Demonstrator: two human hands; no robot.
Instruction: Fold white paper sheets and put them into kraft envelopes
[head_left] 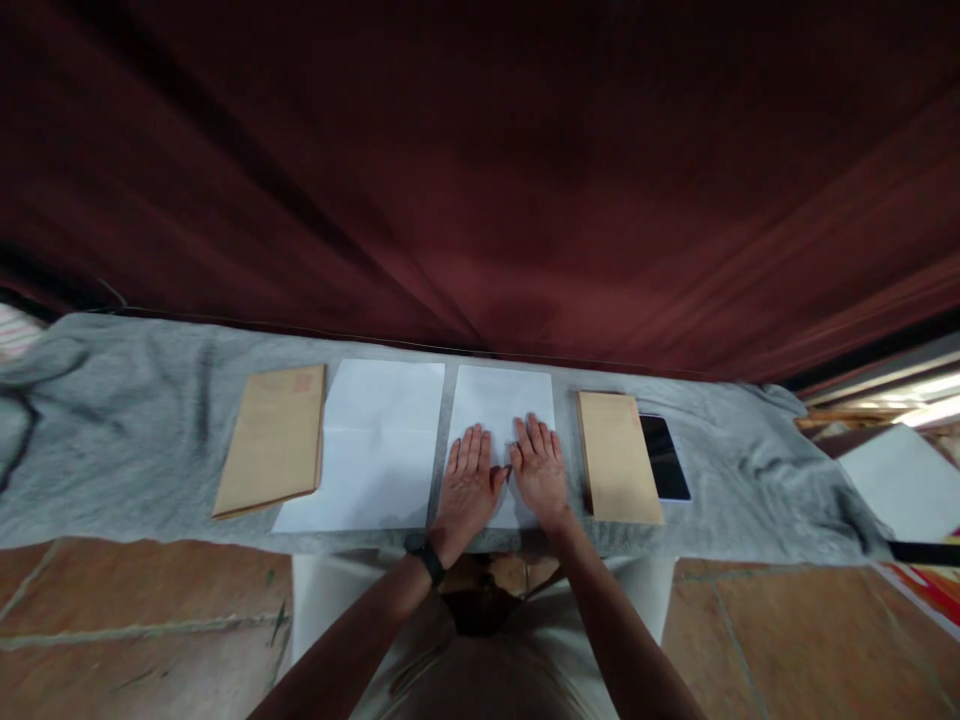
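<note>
Nearby, paper [502, 393] on grey cloth [750, 470], red fabric [525, 220], tiles [135, 590].

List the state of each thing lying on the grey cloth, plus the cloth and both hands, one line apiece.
Left hand: open, palm down on the narrower white paper.
Right hand: open, palm down on the same paper.
Narrower white paper: flat, pressed; whether folded, unclear.
Wider white paper: flat, creased across.
Left brown stack: flat.
Right brown stack: flat.
Phone: screen dark.
Grey cloth: spread, wrinkled.
</note>
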